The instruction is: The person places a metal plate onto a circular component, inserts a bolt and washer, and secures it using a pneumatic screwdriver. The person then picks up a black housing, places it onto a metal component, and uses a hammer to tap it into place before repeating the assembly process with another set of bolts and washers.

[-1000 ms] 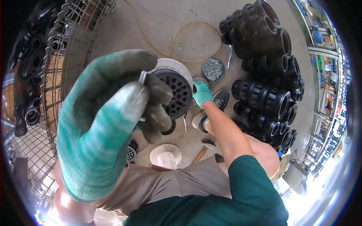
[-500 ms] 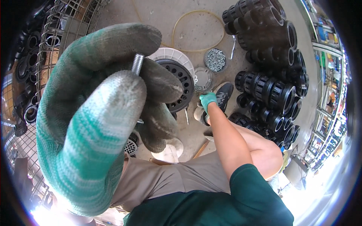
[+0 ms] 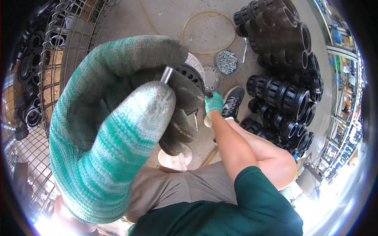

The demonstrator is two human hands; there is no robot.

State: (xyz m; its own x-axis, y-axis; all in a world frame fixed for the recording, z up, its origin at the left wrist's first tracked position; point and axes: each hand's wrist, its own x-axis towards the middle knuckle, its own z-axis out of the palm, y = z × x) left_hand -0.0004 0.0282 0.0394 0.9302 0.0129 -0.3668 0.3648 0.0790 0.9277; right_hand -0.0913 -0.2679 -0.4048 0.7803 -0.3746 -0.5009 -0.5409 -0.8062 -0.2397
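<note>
My left hand (image 3: pixel 114 129), in a green and white knit glove with a dark coated palm, is raised close in front of me. Its thumb presses against the curled fingers, and the end of a small metal bolt (image 3: pixel 167 74) sticks out beyond the thumb tip. The glove hides the rest of the bolt. Further down, my right hand (image 3: pixel 214 104), in a green glove, is beside my shoe, close to a round grey disc (image 3: pixel 211 80). Its fingers look curled, and whatever is in them is too small to make out. Behind the left hand, a black perforated round part (image 3: pixel 191 76) is partly covered.
A round tub of metal bolts (image 3: pixel 226 63) stands beyond the disc. Black ribbed pipe fittings (image 3: pixel 277 92) are stacked on the right. A wire mesh cage (image 3: pixel 73 39) with black parts is at left. A yellowish hose (image 3: pixel 208 11) loops on the floor.
My left hand has shifted right and slightly down, covering more of the black perforated part. The bolt's visible end, threaded before, now looks smooth. My right hand has moved slightly left and up toward the disc.
</note>
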